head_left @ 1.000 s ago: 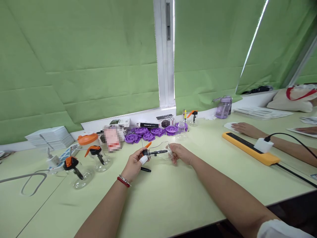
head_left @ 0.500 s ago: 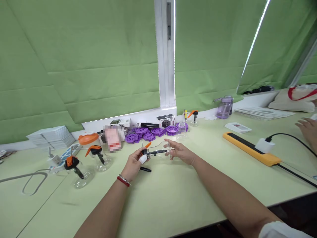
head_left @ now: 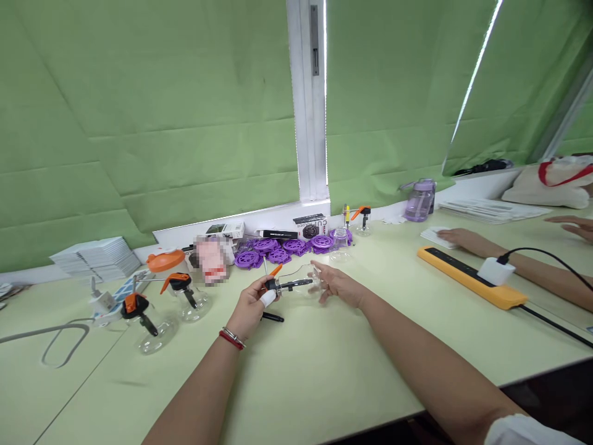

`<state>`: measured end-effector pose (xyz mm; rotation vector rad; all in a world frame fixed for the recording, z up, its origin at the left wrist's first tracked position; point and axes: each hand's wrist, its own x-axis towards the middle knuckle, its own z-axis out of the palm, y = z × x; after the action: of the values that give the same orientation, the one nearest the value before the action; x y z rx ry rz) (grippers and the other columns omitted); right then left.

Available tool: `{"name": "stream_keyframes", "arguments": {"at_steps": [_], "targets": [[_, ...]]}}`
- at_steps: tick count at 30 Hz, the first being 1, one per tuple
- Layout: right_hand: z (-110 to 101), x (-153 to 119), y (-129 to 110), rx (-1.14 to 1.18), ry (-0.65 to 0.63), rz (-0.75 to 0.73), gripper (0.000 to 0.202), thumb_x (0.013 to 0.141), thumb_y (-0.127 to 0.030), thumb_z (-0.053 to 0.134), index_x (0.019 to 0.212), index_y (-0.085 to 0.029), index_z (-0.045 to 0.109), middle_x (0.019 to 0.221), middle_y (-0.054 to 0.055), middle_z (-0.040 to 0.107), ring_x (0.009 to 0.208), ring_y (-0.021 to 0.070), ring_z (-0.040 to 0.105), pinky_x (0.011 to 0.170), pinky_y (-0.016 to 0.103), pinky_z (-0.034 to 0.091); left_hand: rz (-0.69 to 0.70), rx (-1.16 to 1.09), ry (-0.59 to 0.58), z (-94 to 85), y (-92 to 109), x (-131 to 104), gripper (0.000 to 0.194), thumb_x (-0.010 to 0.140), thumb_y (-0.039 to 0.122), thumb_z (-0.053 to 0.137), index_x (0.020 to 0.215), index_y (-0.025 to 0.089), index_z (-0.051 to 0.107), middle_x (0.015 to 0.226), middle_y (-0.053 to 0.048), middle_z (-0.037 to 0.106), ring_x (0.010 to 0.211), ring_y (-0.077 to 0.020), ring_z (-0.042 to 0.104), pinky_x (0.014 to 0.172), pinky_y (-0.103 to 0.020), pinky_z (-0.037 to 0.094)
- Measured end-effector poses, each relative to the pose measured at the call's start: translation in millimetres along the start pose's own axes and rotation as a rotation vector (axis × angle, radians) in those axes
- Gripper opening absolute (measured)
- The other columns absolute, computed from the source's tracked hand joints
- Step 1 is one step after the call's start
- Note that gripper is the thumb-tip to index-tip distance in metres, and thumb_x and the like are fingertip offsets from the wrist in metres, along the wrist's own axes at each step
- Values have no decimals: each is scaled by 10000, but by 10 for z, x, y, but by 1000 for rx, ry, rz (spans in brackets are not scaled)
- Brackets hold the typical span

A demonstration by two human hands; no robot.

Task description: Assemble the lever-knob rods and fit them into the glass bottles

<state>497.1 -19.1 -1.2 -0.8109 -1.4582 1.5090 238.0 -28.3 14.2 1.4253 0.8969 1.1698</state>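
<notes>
A clear glass spray bottle (head_left: 299, 285) with a black pump and an orange lever lies sideways above the table, between my hands. My left hand (head_left: 251, 306), a white cover on its thumb, is closed around the black head end. At the glass base, my right hand (head_left: 340, 285) curls its fingers against the bottle. Below my left hand, a dark rod-like piece (head_left: 273, 317) is partly hidden, so I cannot tell what it belongs to. Two similar spray bottles, one nearer (head_left: 155, 334) and one farther (head_left: 194, 304), stand to the left.
Several purple wheel-shaped pieces (head_left: 278, 254) lie at the back beside boxes. Another spray bottle (head_left: 364, 224) stands behind on the right. A yellow power strip (head_left: 467, 278) with a white charger lies right. A co-worker's hand (head_left: 456, 238) rests on white cards.
A co-worker's arm has reached in from the right, with its hand now on the white cards. My hands and the spray bottle have barely moved.
</notes>
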Motion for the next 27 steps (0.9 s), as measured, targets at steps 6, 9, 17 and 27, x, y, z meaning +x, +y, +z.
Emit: {"name": "stream_keyframes", "arguments": {"at_steps": [6, 9, 17, 27], "targets": [[17, -46, -54, -39, -67, -76, 816, 734, -351, 707, 1412, -330, 255, 1357, 126, 373, 901, 190, 640, 729, 344, 528, 26, -22, 13, -27, -34, 14, 442, 675, 287, 710, 1089, 177, 602, 964, -37, 631, 835, -151, 604, 894, -385, 475], [40, -31, -45, -33, -13, 4, 756, 773, -441, 644, 1402, -220, 290, 1087, 113, 553, 692, 161, 664, 649, 326, 519, 25, -16, 19, 2, -5, -2, 458, 659, 283, 718, 1089, 173, 605, 976, -40, 628, 835, -151, 603, 892, -389, 476], [47, 24, 34, -59, 24, 40, 554, 809, -568, 525, 1190, -169, 482, 697, 30, 624, 445, 104, 554, 437, 230, 439, 3, 26, 22, 32, 27, -17, 473, 652, 297, 720, 1093, 170, 605, 952, -32, 619, 821, -146, 604, 890, -388, 478], [67, -38, -61, -81, -47, -132, 759, 748, -340, 692, 1383, -369, 277, 1427, 118, 278, 990, 188, 591, 745, 322, 528, -2, -85, 58, -9, -30, 8, 411, 662, 309, 712, 1044, 183, 626, 937, -28, 604, 863, -151, 577, 868, -390, 505]]}}
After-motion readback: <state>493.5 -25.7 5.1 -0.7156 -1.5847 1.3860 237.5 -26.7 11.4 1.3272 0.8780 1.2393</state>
